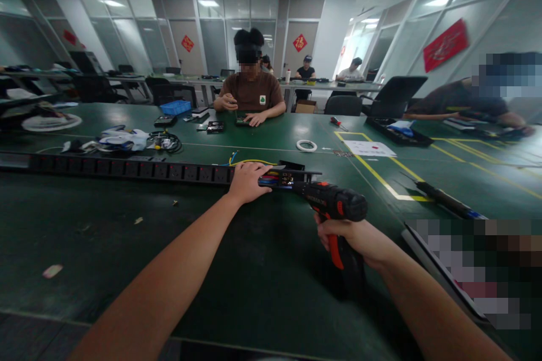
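Note:
A long black power strip [190,173] with a row of sockets lies across the green table [190,271]. My left hand [249,182] grips it near its right end, fingers over the top and thumb on the near side. Just beyond that thumb the casing is open, and coloured wires [267,179] show inside. My right hand [345,234] is closed around the handle of a black and orange cordless drill [334,200]. The drill points left, with its tip at the strip's open end; whether the bit touches a screw is too small to tell.
Behind the strip are bundled cables [163,141], a blue basket [174,107] and a white tape roll [306,145]. To the right lie a paper sheet [369,148], a black tray [398,132] and a dark long-handled tool [444,198]. A person [253,90] works opposite; another leans at right.

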Demonstrator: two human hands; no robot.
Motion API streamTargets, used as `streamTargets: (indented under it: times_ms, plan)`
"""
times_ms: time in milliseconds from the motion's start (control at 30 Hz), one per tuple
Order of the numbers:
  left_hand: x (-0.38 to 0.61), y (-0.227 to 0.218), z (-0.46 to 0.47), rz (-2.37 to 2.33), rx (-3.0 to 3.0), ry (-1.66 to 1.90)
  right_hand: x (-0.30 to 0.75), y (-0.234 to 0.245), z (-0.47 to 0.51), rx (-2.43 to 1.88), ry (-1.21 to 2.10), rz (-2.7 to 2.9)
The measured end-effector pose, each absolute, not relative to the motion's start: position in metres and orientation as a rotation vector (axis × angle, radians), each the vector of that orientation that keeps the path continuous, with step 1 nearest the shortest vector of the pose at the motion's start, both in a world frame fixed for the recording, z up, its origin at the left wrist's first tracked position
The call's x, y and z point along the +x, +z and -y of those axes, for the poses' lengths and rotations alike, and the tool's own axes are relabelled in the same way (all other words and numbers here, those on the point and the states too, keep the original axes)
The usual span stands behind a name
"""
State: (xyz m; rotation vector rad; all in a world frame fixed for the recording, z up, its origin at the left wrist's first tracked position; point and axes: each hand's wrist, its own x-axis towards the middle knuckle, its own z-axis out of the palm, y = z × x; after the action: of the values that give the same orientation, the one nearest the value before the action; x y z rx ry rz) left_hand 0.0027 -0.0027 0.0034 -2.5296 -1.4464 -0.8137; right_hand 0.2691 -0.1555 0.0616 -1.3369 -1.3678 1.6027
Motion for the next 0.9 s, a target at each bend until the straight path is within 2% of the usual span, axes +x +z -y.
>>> streamTargets:
  times_ms: [900]
  plan:
    - [0.0018, 0.0019, 0.0013, 1.422, -2.523, -0.824, 0.2711, 0.0606, 0.1550, -1.309, 1.607, 1.366]
